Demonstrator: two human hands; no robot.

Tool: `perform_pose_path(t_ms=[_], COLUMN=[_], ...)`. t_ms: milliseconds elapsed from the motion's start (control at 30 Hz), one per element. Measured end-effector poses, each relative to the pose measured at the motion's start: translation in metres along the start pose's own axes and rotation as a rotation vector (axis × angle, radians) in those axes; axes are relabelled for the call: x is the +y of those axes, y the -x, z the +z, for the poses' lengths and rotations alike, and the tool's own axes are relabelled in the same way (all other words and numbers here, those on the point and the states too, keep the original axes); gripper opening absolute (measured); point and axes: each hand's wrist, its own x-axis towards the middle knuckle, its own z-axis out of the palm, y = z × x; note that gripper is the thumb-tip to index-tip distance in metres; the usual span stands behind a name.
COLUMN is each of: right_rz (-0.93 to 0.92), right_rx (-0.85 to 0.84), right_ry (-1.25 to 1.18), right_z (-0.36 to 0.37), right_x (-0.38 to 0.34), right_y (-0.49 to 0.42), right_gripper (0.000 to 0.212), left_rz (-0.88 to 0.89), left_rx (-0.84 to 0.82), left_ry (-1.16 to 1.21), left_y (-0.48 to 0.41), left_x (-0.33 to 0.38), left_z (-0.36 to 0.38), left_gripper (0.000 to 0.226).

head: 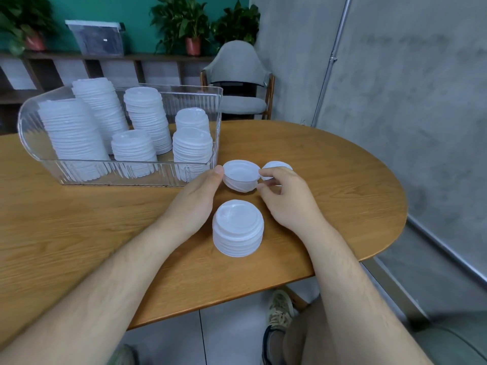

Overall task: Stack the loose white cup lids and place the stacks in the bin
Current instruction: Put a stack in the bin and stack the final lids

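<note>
You're mid-stacking: both hands, left hand (200, 196) and right hand (287, 198), pinch an upturned lid stack (240, 177); flip it onto the tabletop stack (238, 229) next

Warm wood-grain table (79, 219), smooth with a soft satin sheen. Near its far left edge, clear glossy plastic bin (39, 143) with ribbed walls catching light. Inside, stacks of lids (147, 119) in milky, translucent white plastic, faintly shiny. Same thin plastic in the stack (238, 229) toward the near edge. Behind, rough matt concrete wall (395, 75); polished metal pole (332, 61).
</note>
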Motion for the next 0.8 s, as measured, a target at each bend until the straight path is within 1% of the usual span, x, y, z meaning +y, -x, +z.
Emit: perform_pose_path(t_ms=[100, 167, 233, 333, 467, 533, 633, 800], right_rz=[-0.032, -0.049, -0.061, -0.085, -0.101, -0.104, -0.130, -0.181], right_rx=[-0.008, -0.001, 0.009, 0.047, 0.081, 0.089, 0.126, 0.234], right_ry=[0.022, 0.010, -0.004, -0.026, -0.039, -0.061, -0.103, -0.226], right_z=[0.004, 0.006, 0.007, 0.009, 0.014, 0.014, 0.010, -0.001], right_x=[-0.002, -0.003, -0.004, -0.004, -0.004, -0.005, -0.008, -0.014], right_y=[0.003, 0.004, 0.004, 0.003, -0.001, -0.001, 0.000, 0.002], right_gripper=[0.034, 0.033, 0.033, 0.033, 0.025, 0.019, 0.013, 0.013], left_rz=[0.022, 0.012, 0.026, 0.072, 0.088, 0.100, 0.149, 0.329], left_rx=[0.031, 0.042, 0.045, 0.072, 0.087, 0.096, 0.127, 0.155], left_ry=[-0.091, -0.164, -0.211, -0.230, -0.201, -0.202, -0.193, -0.132], left_y=[0.005, 0.007, 0.007, 0.006, 0.006, 0.005, 0.007, 0.011], left_x=[0.002, 0.004, 0.003, 0.000, 0.000, 0.001, 0.003, 0.008], left_z=[0.002, 0.001, -0.001, -0.004, -0.003, -0.004, -0.005, -0.006], left_gripper=[0.045, 0.037, 0.041, 0.058, 0.061, 0.060, 0.048, 0.039])
